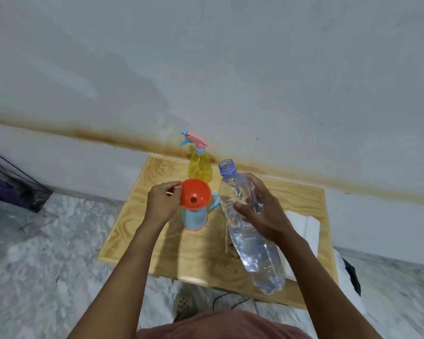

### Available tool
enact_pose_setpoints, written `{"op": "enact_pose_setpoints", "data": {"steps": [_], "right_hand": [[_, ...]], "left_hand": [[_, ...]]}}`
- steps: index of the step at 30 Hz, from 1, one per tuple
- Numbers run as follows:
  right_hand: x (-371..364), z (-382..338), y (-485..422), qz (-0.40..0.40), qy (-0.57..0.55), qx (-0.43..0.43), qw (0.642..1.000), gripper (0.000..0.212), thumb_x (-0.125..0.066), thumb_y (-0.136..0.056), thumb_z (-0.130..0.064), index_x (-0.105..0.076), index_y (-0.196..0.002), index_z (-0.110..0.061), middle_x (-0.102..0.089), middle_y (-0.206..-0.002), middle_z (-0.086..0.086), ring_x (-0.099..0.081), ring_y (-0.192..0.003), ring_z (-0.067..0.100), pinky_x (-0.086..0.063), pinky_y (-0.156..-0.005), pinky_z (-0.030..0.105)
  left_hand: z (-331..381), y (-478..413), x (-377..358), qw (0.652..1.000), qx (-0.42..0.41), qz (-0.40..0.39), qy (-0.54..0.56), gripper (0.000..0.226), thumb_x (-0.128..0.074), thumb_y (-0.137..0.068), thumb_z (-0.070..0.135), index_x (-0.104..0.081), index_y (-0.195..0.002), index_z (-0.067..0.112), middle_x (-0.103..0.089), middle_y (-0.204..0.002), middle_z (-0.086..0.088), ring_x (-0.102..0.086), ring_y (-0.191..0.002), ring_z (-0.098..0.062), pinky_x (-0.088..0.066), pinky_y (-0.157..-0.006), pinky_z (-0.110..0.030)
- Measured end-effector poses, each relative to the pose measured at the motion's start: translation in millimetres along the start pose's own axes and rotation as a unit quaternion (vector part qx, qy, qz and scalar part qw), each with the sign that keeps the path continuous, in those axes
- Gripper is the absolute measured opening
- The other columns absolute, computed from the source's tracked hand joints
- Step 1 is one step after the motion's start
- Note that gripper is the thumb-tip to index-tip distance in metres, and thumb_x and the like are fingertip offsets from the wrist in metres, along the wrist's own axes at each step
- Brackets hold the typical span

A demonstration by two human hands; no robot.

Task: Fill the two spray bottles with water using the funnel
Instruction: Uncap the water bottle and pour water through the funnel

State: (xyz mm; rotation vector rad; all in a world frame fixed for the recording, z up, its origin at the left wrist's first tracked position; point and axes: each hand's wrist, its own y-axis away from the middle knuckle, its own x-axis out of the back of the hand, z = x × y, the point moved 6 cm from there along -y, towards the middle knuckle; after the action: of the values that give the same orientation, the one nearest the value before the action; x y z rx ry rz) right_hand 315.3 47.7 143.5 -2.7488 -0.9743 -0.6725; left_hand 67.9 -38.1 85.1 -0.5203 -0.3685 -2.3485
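Here, at the centre of the frame, the left hand (164, 201) pinches the rim tab of the orange funnel (195, 193) between thumb and fingers. The funnel's wide mouth faces up toward the camera and its spout points straight down. It sits over the top of the blue spray bottle (194, 218), which stands upright on the wooden tabletop (157, 241); the funnel hides the bottle's neck, so I cannot tell how deep the spout goes.

Just right of it, the right hand (261, 211) wraps its fingers and thumb round the upper half of the clear water bottle (246, 231). This bottle is uncapped and tilted. Its long axis runs diagonally from the lower right of the frame up to the centre, with the open neck pointing up and slightly left, beside the funnel but not over it. Water lies in its lower part.

Behind the funnel, toward the wall, the yellow spray bottle (200, 166) stands upright with its pink and blue trigger head on, nozzle pointing left. A white sheet (301, 223) lies at the right of the tabletop.
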Motion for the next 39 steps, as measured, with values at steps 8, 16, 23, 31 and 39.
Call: {"op": "enact_pose_setpoints", "data": {"steps": [8, 16, 23, 31, 39], "right_hand": [[-10, 10, -2, -0.054, 0.046, -0.034, 0.997, 0.058, -0.070, -0.084, -0.049, -0.035, -0.127, -0.066, -0.056, -0.102, -0.048, -0.059, -0.096, -0.019, -0.046, -0.081, 0.011], [-23, 14, -4, -0.104, 0.055, -0.041, 0.992, 0.056, -0.067, -0.085, -0.055, -0.038, -0.132, -0.060, -0.051, -0.115, -0.042, -0.064, -0.105, 0.000, -0.059, -0.086, 0.041], [-25, 16, -4, -0.114, 0.068, -0.045, 0.990, 0.061, -0.066, -0.090, -0.045, -0.038, -0.144, -0.040, -0.045, -0.128, -0.022, -0.048, -0.113, 0.002, -0.047, -0.090, 0.027], [-24, 20, -2, -0.115, 0.085, -0.052, 0.988, 0.063, -0.064, -0.090, -0.049, -0.037, -0.145, -0.038, -0.047, -0.126, -0.020, -0.055, -0.104, 0.003, -0.040, -0.078, 0.009], [-25, 20, 2, -0.126, 0.081, -0.052, 0.987, 0.061, -0.064, -0.089, -0.051, -0.038, -0.143, -0.040, -0.052, -0.124, -0.018, -0.062, -0.091, -0.006, -0.058, -0.078, 0.025]], "left_hand": [[-6, -3, -2, 0.999, 0.020, 0.009, 0.035, 0.020, -0.065, -0.092, 0.014, -0.076, -0.109, 0.010, -0.068, -0.085, 0.009, -0.068, -0.088, -0.021, -0.058, -0.088, -0.043], [-9, -4, -3, 0.998, 0.031, 0.012, 0.049, 0.021, -0.065, -0.093, 0.015, -0.075, -0.110, 0.009, -0.069, -0.091, 0.002, -0.069, -0.093, -0.024, -0.057, -0.091, -0.042], [-11, -6, -5, 0.998, 0.033, 0.012, 0.058, 0.021, -0.064, -0.093, 0.015, -0.075, -0.110, 0.009, -0.071, -0.092, 0.000, -0.070, -0.090, -0.025, -0.059, -0.087, -0.040], [-11, -5, -5, 0.997, 0.030, 0.012, 0.064, 0.021, -0.064, -0.093, 0.014, -0.075, -0.110, 0.008, -0.069, -0.088, 0.002, -0.071, -0.091, -0.027, -0.059, -0.086, -0.040], [-12, -5, -4, 0.997, 0.033, 0.007, 0.073, 0.021, -0.065, -0.093, 0.014, -0.075, -0.110, 0.007, -0.070, -0.090, 0.002, -0.071, -0.092, -0.025, -0.060, -0.084, -0.044]]}}
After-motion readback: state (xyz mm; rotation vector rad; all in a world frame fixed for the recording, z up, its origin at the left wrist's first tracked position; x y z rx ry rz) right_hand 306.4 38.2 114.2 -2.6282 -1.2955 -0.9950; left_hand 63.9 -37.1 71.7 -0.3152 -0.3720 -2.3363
